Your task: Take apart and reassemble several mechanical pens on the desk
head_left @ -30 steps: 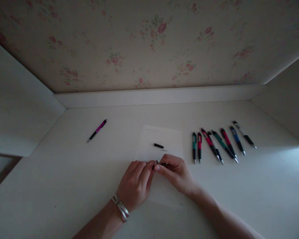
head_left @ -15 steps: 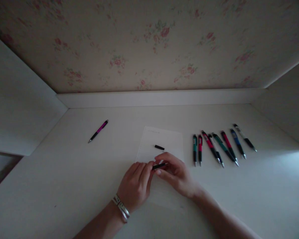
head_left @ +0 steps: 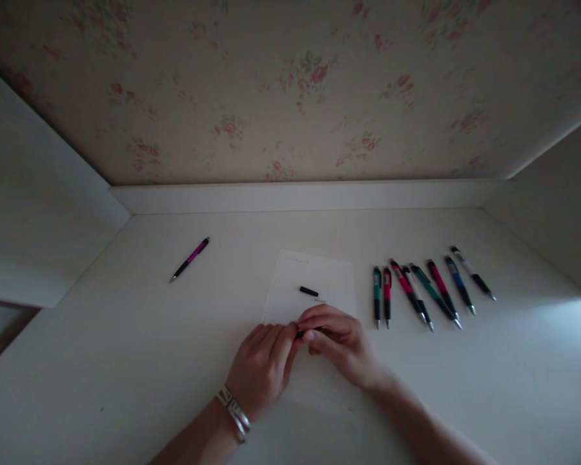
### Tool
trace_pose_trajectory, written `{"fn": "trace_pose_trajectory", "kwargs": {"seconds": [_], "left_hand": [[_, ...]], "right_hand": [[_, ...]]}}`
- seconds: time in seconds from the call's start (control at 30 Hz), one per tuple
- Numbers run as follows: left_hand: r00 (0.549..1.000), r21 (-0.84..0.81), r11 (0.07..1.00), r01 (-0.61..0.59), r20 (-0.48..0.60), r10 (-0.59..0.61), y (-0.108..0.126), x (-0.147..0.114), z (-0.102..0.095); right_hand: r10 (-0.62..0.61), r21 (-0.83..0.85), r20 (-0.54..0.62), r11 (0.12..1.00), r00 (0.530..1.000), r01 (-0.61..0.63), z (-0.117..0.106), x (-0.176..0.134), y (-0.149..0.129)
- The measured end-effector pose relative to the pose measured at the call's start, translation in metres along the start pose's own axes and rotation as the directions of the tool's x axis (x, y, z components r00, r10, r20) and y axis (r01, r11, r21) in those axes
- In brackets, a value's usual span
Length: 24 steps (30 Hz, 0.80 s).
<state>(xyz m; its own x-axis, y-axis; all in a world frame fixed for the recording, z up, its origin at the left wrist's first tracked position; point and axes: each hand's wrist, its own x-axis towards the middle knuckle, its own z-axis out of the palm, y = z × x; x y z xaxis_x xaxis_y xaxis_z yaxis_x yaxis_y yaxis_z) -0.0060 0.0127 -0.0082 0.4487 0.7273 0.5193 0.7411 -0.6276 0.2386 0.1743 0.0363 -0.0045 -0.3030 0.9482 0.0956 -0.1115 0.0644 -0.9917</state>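
Observation:
My left hand is closed, its fingertips gripping one end of a dark pen over the paper. From the other side my right hand pinches the same pen between thumb and fingers. Most of the pen is hidden by the fingers, and the two hands touch around it. Just beyond them, a short black tube, like a pen's grip sleeve, lies on a white sheet of paper. A tiny thin piece lies close to it, too small to make out.
Several pens lie in a loose row to the right, among them a green pen, a blue pen and a white pen. A purple pen lies alone on the left of the white desk. Panels enclose the desk.
My right hand has moved left along the pen and now meets my left fingertips, covering more of the pen. The view has tilted slightly; the other pens lie as before.

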Motion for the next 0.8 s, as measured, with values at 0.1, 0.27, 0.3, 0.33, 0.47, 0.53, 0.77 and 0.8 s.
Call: {"fn": "trace_pose_trajectory", "kwargs": {"seconds": [0.1,0.27,0.3,0.33,0.47,0.53,0.77,0.8], "left_hand": [[1.000,-0.015,1.000,-0.006,0.027,0.007,0.0004,-0.0011,0.0013],[1.000,-0.079,0.996,0.030,0.002,-0.030,-0.0002,-0.0005,0.0016],[0.999,-0.082,0.996,0.032,-0.004,-0.032,-0.0007,-0.0001,0.0013],[1.000,-0.081,0.996,0.026,-0.015,-0.027,-0.0011,0.0003,0.0009],[0.997,-0.093,0.996,-0.004,-0.076,-0.003,-0.0009,0.0022,-0.0015],[0.997,-0.115,0.993,-0.007,-0.075,-0.002,0.0002,0.0032,-0.0027],[0.994,-0.224,0.969,0.101,-0.022,-0.108,0.0000,0.0023,-0.0010],[0.982,-0.285,0.940,0.190,0.033,-0.188,-0.0009,0.0021,-0.0006]], "right_hand": [[-0.027,-0.035,-0.051,0.999,0.998,0.025,-0.0006,0.0021,0.0018],[-0.027,0.022,0.013,0.999,1.000,0.027,-0.0013,-0.0003,0.0011],[-0.007,0.027,0.032,1.000,0.999,0.006,-0.0007,-0.0012,0.0011],[0.012,0.033,0.039,0.999,0.999,-0.013,-0.0001,-0.0019,0.0013],[0.043,0.065,-0.022,0.997,0.999,-0.042,0.0021,-0.0020,0.0033],[0.039,0.067,-0.041,0.997,0.998,-0.036,0.0028,-0.0013,0.0037],[-0.074,0.002,-0.067,0.997,0.995,0.075,-0.0003,-0.0022,-0.0008],[-0.108,-0.022,-0.098,0.994,0.989,0.106,-0.0028,-0.0022,-0.0012]]}}
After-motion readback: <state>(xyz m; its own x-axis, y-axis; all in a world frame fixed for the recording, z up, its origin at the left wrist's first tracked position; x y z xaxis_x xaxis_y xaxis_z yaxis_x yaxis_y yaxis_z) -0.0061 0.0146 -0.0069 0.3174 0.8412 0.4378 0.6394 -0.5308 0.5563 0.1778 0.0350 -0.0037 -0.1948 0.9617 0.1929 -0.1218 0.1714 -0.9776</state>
